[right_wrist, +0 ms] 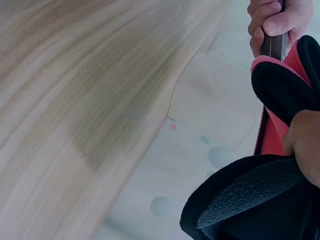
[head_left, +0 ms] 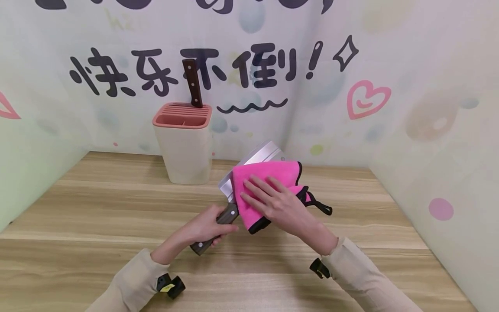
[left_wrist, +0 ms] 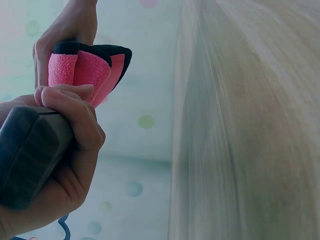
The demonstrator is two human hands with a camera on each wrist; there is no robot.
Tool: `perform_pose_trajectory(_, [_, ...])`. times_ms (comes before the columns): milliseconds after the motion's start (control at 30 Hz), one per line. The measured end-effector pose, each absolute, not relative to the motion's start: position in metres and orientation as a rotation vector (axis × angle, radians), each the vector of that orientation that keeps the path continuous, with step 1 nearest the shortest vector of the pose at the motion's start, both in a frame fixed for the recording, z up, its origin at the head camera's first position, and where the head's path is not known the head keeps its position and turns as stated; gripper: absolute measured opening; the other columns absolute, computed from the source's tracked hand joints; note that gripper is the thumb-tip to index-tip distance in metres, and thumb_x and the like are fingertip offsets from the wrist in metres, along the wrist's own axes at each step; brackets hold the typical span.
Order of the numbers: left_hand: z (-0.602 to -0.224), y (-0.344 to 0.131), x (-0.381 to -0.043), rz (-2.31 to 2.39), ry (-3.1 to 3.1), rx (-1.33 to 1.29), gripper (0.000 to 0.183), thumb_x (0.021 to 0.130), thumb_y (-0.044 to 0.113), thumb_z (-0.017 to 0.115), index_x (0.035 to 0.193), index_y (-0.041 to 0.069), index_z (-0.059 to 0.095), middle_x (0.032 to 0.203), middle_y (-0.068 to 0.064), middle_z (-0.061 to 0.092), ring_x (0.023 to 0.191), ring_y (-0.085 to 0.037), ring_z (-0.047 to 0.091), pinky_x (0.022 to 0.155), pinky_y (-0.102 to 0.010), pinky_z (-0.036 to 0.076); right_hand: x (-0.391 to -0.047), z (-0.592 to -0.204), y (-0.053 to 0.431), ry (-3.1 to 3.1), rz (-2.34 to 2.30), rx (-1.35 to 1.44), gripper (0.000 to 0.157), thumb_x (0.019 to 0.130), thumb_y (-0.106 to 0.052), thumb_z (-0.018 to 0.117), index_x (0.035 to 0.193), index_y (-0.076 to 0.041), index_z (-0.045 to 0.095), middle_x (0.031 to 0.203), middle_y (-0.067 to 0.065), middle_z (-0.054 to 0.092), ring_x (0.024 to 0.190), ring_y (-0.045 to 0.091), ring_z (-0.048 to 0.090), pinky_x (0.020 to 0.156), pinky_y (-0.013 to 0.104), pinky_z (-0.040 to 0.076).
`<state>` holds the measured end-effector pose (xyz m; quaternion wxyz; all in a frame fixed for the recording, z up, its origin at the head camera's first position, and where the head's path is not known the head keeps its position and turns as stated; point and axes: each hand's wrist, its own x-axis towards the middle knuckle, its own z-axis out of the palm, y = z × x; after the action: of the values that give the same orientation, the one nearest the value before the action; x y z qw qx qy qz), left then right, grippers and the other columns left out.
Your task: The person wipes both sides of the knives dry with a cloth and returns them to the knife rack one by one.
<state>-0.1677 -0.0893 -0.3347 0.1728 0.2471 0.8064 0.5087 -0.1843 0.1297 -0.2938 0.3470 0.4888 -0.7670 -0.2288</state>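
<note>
- Holder (head_left: 185, 156) at far left, standing upright on the tabletop (head_left: 97, 216): a pale bin with a coral-pink top, slotted across the far part and divided into compartments at the near part.
- Second knife handle (head_left: 192, 84) rising out of the holder's slots at their far right, brown with pale rivets; its blade is hidden.
- Left hand (head_left: 210, 223), at the near left end of the broad-bladed knife (head_left: 230, 209), has its fingers wrapped around the handle.
- The broad-bladed knife is held above the tabletop, near right of the holder. Its long axis slants from the handle at near left to the blade at far right, so the left hand has the handle end and the right hand lies over the blade. The grip is dark with pale rivets; the blade is wide, silvery and shiny, with a strip showing beyond the cloth.
- Pink cloth (head_left: 273, 170), plush with black edging and a dark underside, lies folded against the blade and covers much of it.
- Right hand (head_left: 278, 206) holds the cloth, fingers spread over the top and thumb against the dark underside.
- Black loop (head_left: 322, 208) hangs from the cloth's right side.
</note>
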Motion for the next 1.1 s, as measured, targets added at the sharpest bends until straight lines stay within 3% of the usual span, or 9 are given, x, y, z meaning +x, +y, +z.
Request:
perform_pose_trajectory(433, [-0.337, -0.090, -0.168, 1.417, 2.271, 0.699, 0.016, 0.084, 0.013, 0.060, 0.078, 0.003, 0.048, 0.047, 0.002, 0.044, 0.035, -0.006, 0.042, 0.036, -0.022, 0.040, -0.187, -0.292, 0.127, -1.970, -0.643, 1.309, 0.051, 0.079, -0.016, 0.066, 0.127, -0.018, 0.050, 0.132, 0.006, 0.045, 0.125, 0.022, 0.038, 0.100, 0.038, 0.033])
perform_pose_trajectory(800, [-0.337, -0.089, -0.165, 1.427, 2.254, 0.679, 0.020, 0.083, 0.016, 0.062, 0.080, 0.002, 0.048, 0.048, 0.000, 0.044, 0.036, -0.007, 0.042, 0.036, -0.021, 0.039, -0.194, -0.290, 0.134, -2.057, -0.583, 1.276, 0.052, 0.079, -0.008, 0.064, 0.128, -0.017, 0.049, 0.134, 0.006, 0.044, 0.125, 0.022, 0.037, 0.103, 0.039, 0.030])
perform_pose_trajectory(1100, [-0.338, -0.089, -0.164, 1.423, 2.271, 0.677, 0.020, 0.083, 0.014, 0.061, 0.078, 0.002, 0.046, 0.046, 0.001, 0.044, 0.035, -0.007, 0.042, 0.035, -0.023, 0.040, -0.205, -0.290, 0.144, -2.102, -0.468, 1.196, 0.051, 0.078, -0.001, 0.063, 0.126, -0.015, 0.051, 0.131, 0.006, 0.047, 0.122, 0.024, 0.040, 0.097, 0.038, 0.037])
